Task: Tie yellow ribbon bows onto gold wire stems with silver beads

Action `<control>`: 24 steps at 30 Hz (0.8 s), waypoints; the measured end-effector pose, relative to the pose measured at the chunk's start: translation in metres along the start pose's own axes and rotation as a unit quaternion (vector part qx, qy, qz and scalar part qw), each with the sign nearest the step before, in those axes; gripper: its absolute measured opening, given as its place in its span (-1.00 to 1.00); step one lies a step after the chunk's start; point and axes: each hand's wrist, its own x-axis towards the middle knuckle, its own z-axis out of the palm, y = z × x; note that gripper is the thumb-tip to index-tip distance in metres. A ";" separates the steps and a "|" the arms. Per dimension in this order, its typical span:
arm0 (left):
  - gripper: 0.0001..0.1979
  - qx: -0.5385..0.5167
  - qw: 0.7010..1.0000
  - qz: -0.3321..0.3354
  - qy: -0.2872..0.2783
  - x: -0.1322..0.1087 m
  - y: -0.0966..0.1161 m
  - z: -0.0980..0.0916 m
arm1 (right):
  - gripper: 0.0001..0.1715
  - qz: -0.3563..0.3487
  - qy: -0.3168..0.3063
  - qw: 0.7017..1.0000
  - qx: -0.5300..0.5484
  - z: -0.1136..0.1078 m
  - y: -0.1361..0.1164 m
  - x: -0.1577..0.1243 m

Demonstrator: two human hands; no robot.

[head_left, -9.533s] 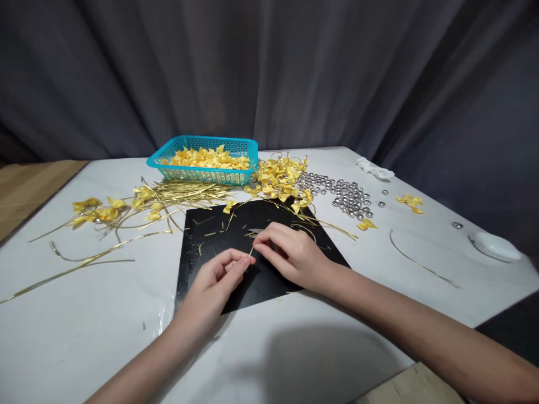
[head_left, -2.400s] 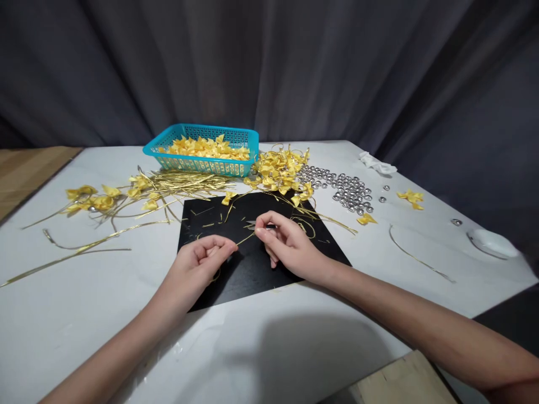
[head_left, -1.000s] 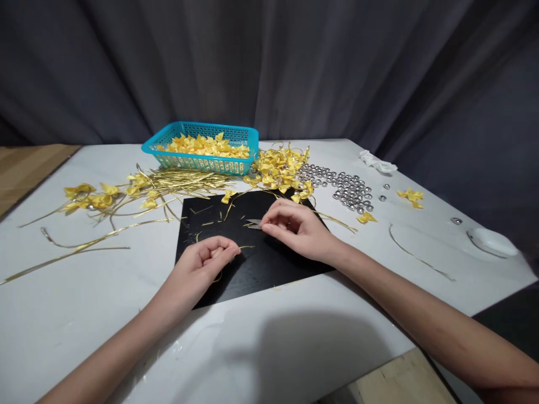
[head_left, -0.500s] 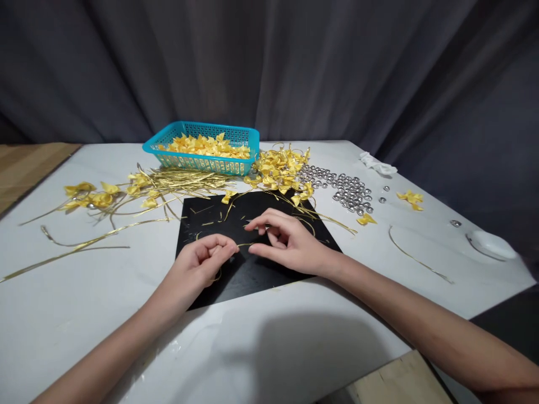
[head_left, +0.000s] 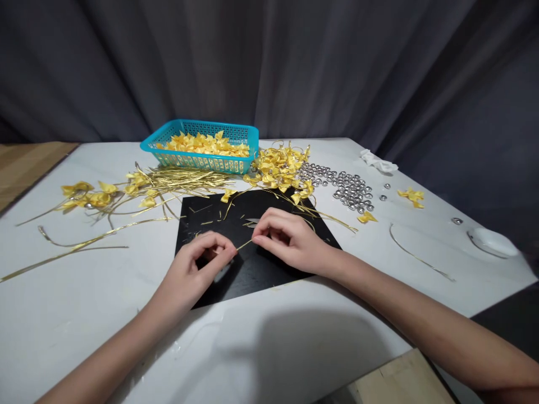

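Observation:
Between my two hands runs a short stretch of thin gold cord [head_left: 244, 244], above the black mat [head_left: 236, 280]. My left hand [head_left: 204, 261] pinches it between thumb and index finger. At its other end my right hand [head_left: 290, 238] is closed too, thumb against fingertips. The rest of the cord is hidden by my hands. Just behind my right fingers, what looks like a pointed metal blade [head_left: 251, 223] lies on the mat among small gold clippings. A yellow ribbon bow [head_left: 228, 195] rests at the mat's back edge.
A blue basket [head_left: 197, 158] of yellow bows stands at the back, with a pile of gold cords [head_left: 189, 180] before it. Corded bows [head_left: 280, 165] and silver beads [head_left: 353, 192] lie to its right. A white dish [head_left: 492, 243] sits far right.
My right thumb and fingers, apart before, have closed on the free end of the cord. The cord is now stretched straight between both hands.

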 end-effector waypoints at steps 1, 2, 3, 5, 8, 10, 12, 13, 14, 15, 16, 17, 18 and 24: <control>-0.82 0.007 0.999 0.040 0.014 -0.001 0.001 0.000 | -0.88 -0.020 -0.006 1.000 -0.017 0.001 -0.002 -0.001; -0.85 0.006 0.997 0.072 0.028 -0.002 0.001 0.000 | -0.88 -0.038 -0.016 0.998 -0.037 0.001 -0.003 -0.001; -0.86 -0.006 0.996 0.084 0.035 -0.003 0.002 0.000 | -0.87 -0.052 -0.027 0.996 -0.062 0.002 -0.006 -0.002; -0.75 -0.051 0.997 0.044 0.035 -0.004 0.004 0.003 | -0.84 -0.069 -0.045 0.990 -0.117 0.002 -0.010 -0.003; -0.66 -0.104 0.993 -0.054 -0.001 -0.004 0.006 0.010 | -0.79 -0.085 -0.051 0.978 -0.182 0.003 -0.015 -0.005; -0.73 -0.102 0.992 -0.071 -0.032 -0.003 0.005 0.014 | -0.77 -0.090 -0.049 0.975 -0.199 0.002 -0.016 -0.005; -0.76 -0.098 0.991 -0.069 -0.052 -0.003 0.005 0.016 | -0.76 -0.089 -0.048 0.974 -0.203 0.002 -0.017 -0.005; -0.76 -0.100 0.991 -0.066 -0.055 -0.004 0.004 0.016 | -0.76 -0.089 -0.049 0.974 -0.202 0.002 -0.017 -0.005; -0.76 -0.103 0.991 -0.065 -0.056 -0.004 0.004 0.016 | -0.75 -0.088 -0.051 0.975 -0.198 0.002 -0.016 -0.004; -0.76 -0.106 0.991 -0.066 -0.055 -0.004 0.004 0.016 | -0.74 -0.084 -0.054 0.976 -0.193 0.001 -0.015 -0.003; -0.76 -0.106 0.991 -0.068 -0.053 -0.005 0.004 0.016 | -0.74 -0.073 -0.056 0.978 -0.189 0.000 -0.014 -0.002; -0.75 -0.104 0.991 -0.072 -0.049 -0.005 0.005 0.016 | -0.74 -0.051 -0.056 0.979 -0.189 -0.001 -0.012 -0.001; -0.75 -0.102 0.991 -0.075 -0.043 -0.005 0.005 0.016 | -0.75 -0.014 -0.053 0.979 -0.198 -0.003 -0.010 0.000; -0.68 -0.082 0.992 -0.089 -0.030 -0.004 0.005 0.014 | -0.57 0.198 -0.071 0.908 -0.362 -0.012 0.003 0.003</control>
